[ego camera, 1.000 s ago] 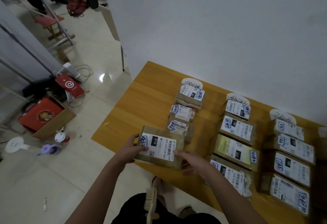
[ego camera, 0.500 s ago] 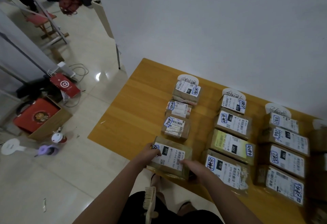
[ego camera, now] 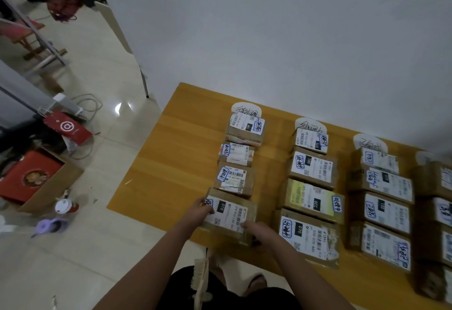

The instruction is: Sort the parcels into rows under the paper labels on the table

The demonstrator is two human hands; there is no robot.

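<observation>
Fingers [ego camera: 208, 208] of the left hand [ego camera: 198, 210] curl over the left edge of a flat, rectangular cardboard parcel [ego camera: 231, 221]. The right hand [ego camera: 256, 231] grips its near-right corner, with fingertips lying on the white printed shipping sticker that covers most of the top. Brown tape gives the cardboard a dull sheen. This parcel sits at the near end of the leftmost row on the worktop [ego camera: 176, 163], a smooth, honey-coloured slab with a wood grain. It is just beside the three smaller boxes [ego camera: 234, 179] lined up ahead of it; whether it lies fully flat I cannot tell. At the far end of that row, a rounded white paper label [ego camera: 244, 109] with handwriting pokes out from behind the last box. To the right, further rows of taped brown cartons [ego camera: 314, 167] run under similar rounded labels. One of them, a green-faced carton [ego camera: 310, 198], carries a pale yellow-green sticker. Glossy pale tiles cover the floor [ego camera: 117, 167] on the left.
</observation>
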